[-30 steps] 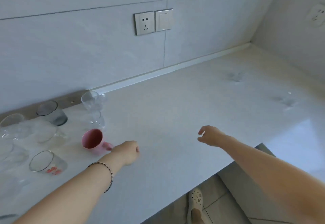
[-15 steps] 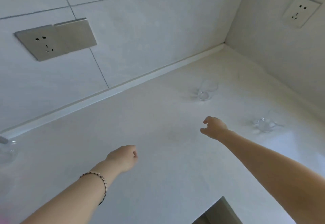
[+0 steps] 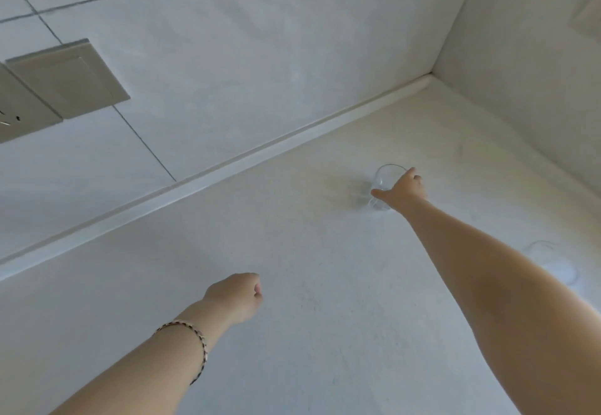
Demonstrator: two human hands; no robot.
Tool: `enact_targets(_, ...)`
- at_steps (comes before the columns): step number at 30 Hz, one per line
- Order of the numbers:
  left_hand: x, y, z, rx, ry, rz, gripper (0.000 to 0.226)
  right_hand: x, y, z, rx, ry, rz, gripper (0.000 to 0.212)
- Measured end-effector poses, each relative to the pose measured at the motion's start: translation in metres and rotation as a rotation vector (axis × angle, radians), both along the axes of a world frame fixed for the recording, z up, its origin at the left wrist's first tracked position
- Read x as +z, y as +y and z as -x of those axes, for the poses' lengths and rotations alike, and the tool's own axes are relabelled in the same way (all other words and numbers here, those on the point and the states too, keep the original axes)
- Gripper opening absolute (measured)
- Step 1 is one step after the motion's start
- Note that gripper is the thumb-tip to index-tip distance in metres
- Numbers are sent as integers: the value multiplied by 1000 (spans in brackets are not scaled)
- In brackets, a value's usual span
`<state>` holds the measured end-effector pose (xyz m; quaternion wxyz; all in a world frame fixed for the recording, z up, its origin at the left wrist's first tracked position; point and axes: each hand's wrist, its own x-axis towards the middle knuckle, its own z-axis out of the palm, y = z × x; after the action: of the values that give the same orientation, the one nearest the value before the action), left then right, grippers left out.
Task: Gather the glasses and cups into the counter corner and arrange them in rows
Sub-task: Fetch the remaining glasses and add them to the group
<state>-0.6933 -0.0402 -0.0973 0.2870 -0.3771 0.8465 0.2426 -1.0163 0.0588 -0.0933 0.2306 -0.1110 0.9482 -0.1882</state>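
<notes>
White counter (image 3: 292, 333), tiled wall (image 3: 260, 56) behind. R hand (image 3: 401, 190) has thumb & fingers curled round clear glass (image 3: 385, 175), upright on counter. Faint 2nd glass (image 3: 553, 265) nearer, right of grip. L hand (image 3: 235, 296) fisted, empty, well left of the grip.

Right grip (image 3: 401, 191), arm outstretched, curls around glass (image 3: 384, 176); left grip (image 3: 235, 297) fisted.
</notes>
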Motion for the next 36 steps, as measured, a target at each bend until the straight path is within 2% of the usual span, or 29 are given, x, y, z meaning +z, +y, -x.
enact_targets(7,-5,-21,-3,17,-8,-33,7,0,2,-8,32,68,91,86)
enact_targets(11,-2,-25,-28,80,-6,-31,8,8,6,-54,259,94,90,86)
enact_targets(16,4,-17,-90,198,-20,-18,9,20,3,-144,547,-46,57,92)
enact_targets(26,14,23,-275,466,-11,-10,14,37,2,-358,981,-117,-10,91)
enact_targets(32,11,53,-417,601,1,-17,8,42,6,-495,1095,-113,-11,91)
enact_targets(36,10,67,-519,638,6,-30,13,41,9,-593,1108,-114,-23,90)
